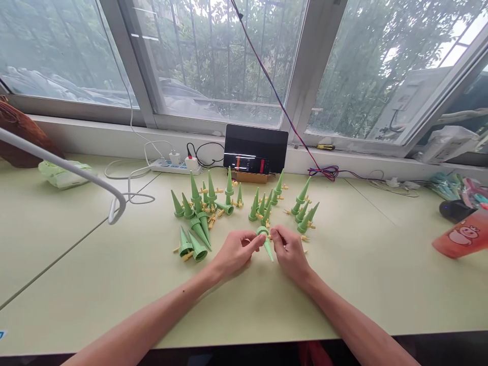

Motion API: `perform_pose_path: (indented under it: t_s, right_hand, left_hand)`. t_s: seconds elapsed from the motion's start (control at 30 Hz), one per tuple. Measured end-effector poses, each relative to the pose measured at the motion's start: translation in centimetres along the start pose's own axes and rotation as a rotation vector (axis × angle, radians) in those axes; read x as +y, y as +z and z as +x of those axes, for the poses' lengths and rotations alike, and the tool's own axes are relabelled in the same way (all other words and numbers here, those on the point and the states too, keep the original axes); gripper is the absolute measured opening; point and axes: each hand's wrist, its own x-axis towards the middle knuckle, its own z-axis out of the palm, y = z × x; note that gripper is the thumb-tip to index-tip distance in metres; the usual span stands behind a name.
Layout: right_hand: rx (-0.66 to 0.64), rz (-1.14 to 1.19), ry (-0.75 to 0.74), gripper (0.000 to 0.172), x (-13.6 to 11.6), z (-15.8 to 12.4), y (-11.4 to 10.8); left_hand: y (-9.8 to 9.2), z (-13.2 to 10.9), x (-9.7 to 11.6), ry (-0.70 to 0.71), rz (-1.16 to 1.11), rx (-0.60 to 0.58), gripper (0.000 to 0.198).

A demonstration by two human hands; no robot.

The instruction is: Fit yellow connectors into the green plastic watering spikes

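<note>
My left hand (239, 250) is closed on the collar of a green plastic watering spike (268, 249), which points down and slightly to the right. Against the side of that spike, my right hand (290, 250) pinches a small yellow valve, mostly covered by the fingers. Just beyond my hands stand several green spikes (267, 201), many with yellow valves at the collar. To the left is a denser cluster of upright spikes (195, 190). Some spikes (198, 248) lie on their sides there, with loose yellow valves (212, 221) among them. More spikes (304, 216) stand to the right.
A dark tablet (256, 145) leans by the window, with a phone (251, 164) before it. A power strip (177, 166) and cables lie at the back left. A white curved rod (76, 168) crosses the left side. A pinkish-red cup (463, 235) is at far right.
</note>
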Motion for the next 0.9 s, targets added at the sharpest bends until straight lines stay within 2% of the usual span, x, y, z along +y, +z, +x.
perform_pose_path:
  t_s: [0.23,0.37,0.6,0.73,0.9]
  right_hand:
    - [-0.01,0.065,0.074,0.04,0.0,0.1,0.0]
    - [-0.024,0.087,0.09,0.039,-0.1,0.0,0.0]
    - [-0.046,0.139,0.12,0.038,-0.6,0.0,-0.1]
    - [-0.054,0.192,0.11,0.038,-0.6,0.0,-0.1]
    - [-0.073,0.203,0.102,0.039,-0.6,-0.1,-0.2]
  left_hand:
    - [-0.1,0.0,0.3,0.172,0.135,0.103,0.03]
    - [0.0,0.0,0.0,0.223,0.142,0.112,0.026]
    - [-0.1,0.0,-0.5,0.397,0.182,0.145,0.01]
    - [-0.4,0.0,-0.6,0.519,0.236,0.123,0.02]
    - [-0.9,0.1,-1.4,0.709,0.429,0.171,0.034]
